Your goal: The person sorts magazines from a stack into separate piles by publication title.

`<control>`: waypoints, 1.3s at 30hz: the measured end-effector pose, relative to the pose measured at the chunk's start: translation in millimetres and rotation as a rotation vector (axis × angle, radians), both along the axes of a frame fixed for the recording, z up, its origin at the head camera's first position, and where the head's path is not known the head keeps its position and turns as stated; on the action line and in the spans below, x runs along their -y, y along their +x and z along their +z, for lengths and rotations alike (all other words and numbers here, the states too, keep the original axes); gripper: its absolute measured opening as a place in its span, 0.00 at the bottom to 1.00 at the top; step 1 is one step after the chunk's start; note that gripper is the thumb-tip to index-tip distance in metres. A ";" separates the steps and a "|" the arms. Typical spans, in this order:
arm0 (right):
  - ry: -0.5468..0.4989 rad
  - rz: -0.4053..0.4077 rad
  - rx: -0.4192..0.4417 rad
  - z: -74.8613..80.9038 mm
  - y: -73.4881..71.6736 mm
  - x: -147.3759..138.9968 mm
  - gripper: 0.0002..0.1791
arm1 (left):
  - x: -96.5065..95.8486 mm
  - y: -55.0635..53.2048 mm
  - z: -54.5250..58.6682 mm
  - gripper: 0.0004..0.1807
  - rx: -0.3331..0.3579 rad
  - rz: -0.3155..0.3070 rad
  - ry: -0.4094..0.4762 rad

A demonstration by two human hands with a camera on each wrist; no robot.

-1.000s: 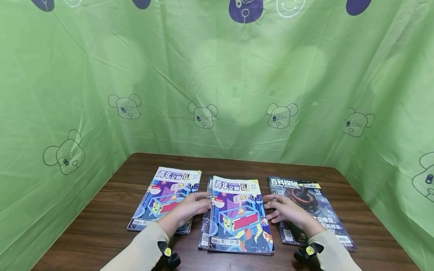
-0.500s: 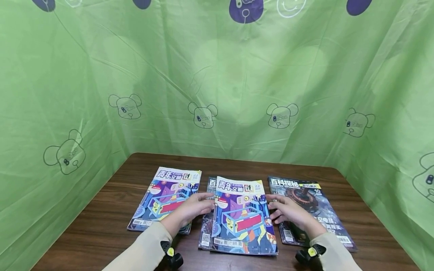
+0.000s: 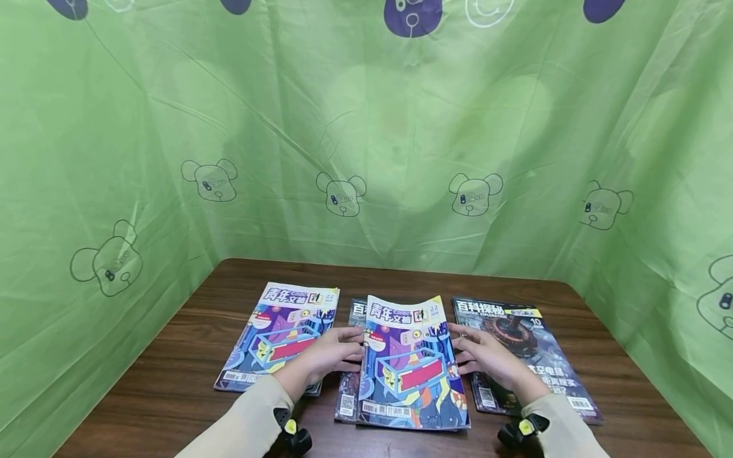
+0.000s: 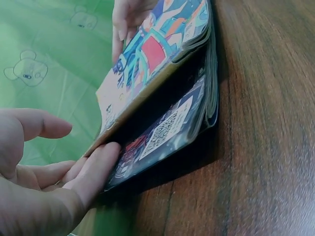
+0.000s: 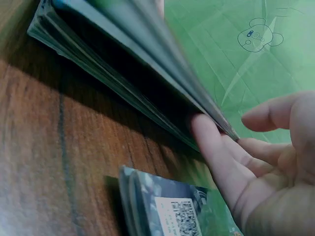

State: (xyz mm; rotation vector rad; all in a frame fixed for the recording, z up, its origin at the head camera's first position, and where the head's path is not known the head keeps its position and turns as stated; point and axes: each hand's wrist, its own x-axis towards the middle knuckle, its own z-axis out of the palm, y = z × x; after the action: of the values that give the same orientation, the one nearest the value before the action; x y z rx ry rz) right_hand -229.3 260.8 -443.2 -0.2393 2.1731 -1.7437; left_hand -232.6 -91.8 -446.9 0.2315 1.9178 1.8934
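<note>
A purple and blue magazine (image 3: pixel 409 375) lies tilted above a dark magazine (image 3: pixel 348 388), its far end raised and bowed. My left hand (image 3: pixel 329 356) is at its left edge; in the left wrist view, fingertips (image 4: pixel 101 160) reach into the gap between the two magazines while the upper digit stands off. At the opposite edge is my right hand (image 3: pixel 487 356), with fingers (image 5: pixel 209 132) under the lifted magazine in the right wrist view and the upper digit apart from it. Most of the lower magazine is covered.
Left of my left hand lies a matching purple magazine (image 3: pixel 280 331), partly overlapped by that hand. Another dark magazine (image 3: pixel 532 356) lies under my right forearm. All are on the brown wooden table (image 3: pixel 172 375), with a green curtain (image 3: pixel 401 127) around its far sides.
The top purple magazine has shifted slightly right, showing more of the dark one beneath, and its far end has risen. Both hands have moved a little right with it.
</note>
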 end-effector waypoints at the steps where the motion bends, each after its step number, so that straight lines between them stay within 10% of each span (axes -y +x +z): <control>1: -0.023 0.016 0.015 -0.1 0.7 -0.3 0.35 | -0.7 -0.2 -1.0 0.34 0.001 -0.001 0.008; 18: -0.130 0.083 0.137 -10.4 3.8 0.1 0.39 | -10.2 1.4 -6.8 0.40 0.005 -0.028 -0.049; 39: -0.143 0.085 0.091 -2.5 7.7 4.3 0.37 | -6.1 2.9 -2.3 0.38 0.023 0.004 -0.054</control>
State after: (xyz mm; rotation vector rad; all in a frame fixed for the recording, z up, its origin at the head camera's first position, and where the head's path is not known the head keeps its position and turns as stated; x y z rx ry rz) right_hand -221.6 256.6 -445.8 -0.2783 1.9494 -1.8271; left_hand -229.7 -85.7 -449.2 0.1886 1.9518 1.8362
